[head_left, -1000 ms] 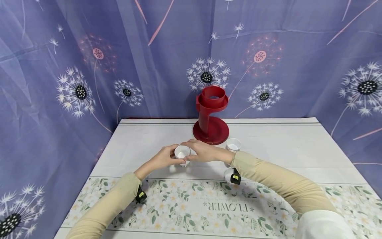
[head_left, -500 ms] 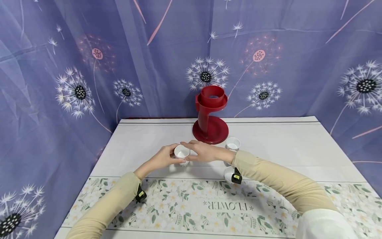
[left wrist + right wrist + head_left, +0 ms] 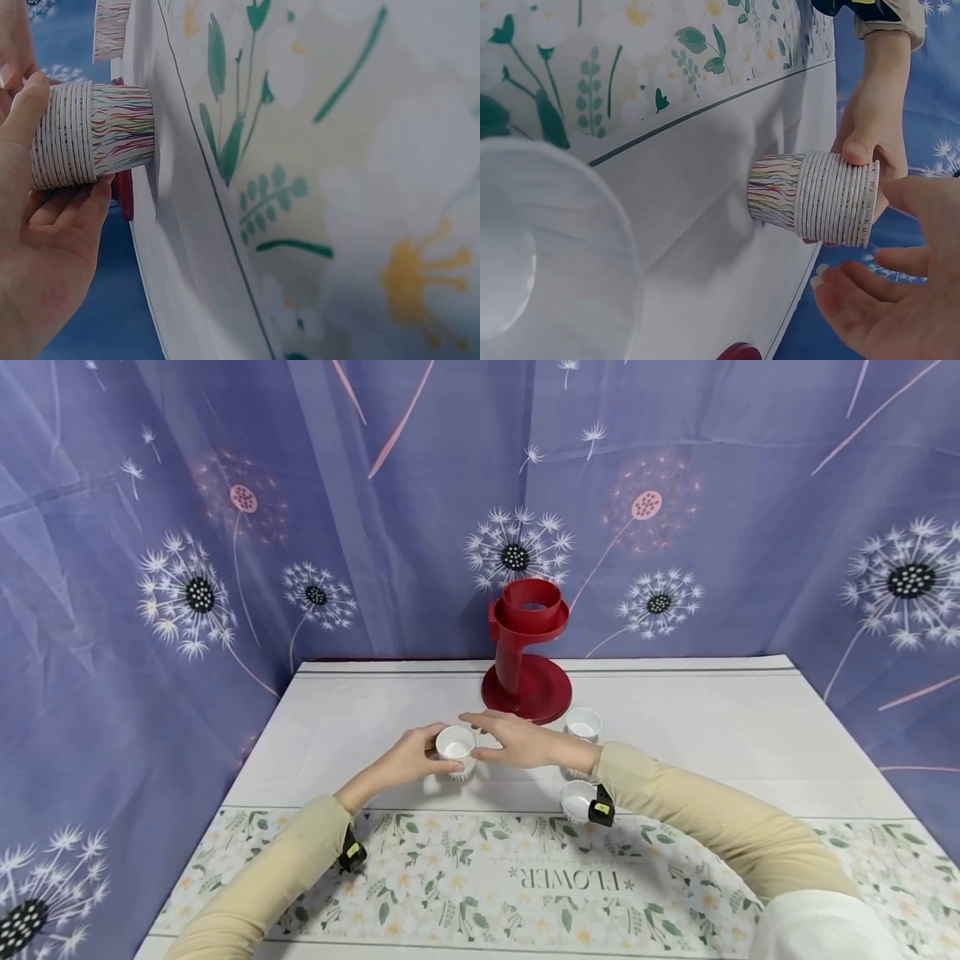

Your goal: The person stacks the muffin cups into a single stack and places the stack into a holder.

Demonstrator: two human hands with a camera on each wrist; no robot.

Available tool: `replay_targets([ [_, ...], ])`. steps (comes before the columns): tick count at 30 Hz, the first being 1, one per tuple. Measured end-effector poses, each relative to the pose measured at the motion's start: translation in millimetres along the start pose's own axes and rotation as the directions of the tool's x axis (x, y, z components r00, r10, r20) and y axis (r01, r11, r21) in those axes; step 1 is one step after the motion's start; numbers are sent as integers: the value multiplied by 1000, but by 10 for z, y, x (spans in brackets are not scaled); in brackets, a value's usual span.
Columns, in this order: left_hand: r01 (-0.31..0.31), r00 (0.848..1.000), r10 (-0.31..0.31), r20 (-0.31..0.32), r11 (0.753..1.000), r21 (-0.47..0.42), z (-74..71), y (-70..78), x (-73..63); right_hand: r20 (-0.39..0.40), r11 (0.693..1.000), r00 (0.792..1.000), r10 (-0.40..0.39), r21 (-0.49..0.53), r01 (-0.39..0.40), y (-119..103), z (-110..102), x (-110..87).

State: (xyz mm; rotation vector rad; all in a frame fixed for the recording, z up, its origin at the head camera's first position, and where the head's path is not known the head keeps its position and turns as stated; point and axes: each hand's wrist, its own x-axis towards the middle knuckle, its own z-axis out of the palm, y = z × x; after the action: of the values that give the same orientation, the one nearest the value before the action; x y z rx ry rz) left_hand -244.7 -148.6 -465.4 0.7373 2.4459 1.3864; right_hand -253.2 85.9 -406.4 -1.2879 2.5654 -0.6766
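A stack of paper cups (image 3: 456,745), white inside and patterned with coloured wavy lines outside, stands on the table left of centre. My left hand (image 3: 405,758) grips it from the left, the thumb and fingers round the stacked rims, as the left wrist view shows on the cup stack (image 3: 120,127). On the other side, my right hand (image 3: 525,742) is beside the stack with fingers spread and nothing in its grasp. In the right wrist view a gap shows between the right hand (image 3: 900,292) and the rim of the top cup.
A red stand (image 3: 510,668) with a ring top and round base is at the back of the table. More white cups sit under and around the right forearm: a far cup (image 3: 582,722) and a near cup (image 3: 576,802). A purple dandelion curtain (image 3: 420,527) surrounds the table.
My right hand has drawn slightly to the right, its fingers spreading away from the cup stack. My left hand keeps its grip, and the stack stays in place.
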Motion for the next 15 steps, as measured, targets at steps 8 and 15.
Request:
replay_targets([
  [8, -1, 1000, 1, -8, 1000, 16, 15, -15, 0, -77, 1000, 997, -15, 26, 17, 36, 0, -29],
  [15, 2, 1000, -2, -10, 1000, 4, 8, -10, -2, -107, 998, 994, -27, 51, 32, 75, -3, -43],
])
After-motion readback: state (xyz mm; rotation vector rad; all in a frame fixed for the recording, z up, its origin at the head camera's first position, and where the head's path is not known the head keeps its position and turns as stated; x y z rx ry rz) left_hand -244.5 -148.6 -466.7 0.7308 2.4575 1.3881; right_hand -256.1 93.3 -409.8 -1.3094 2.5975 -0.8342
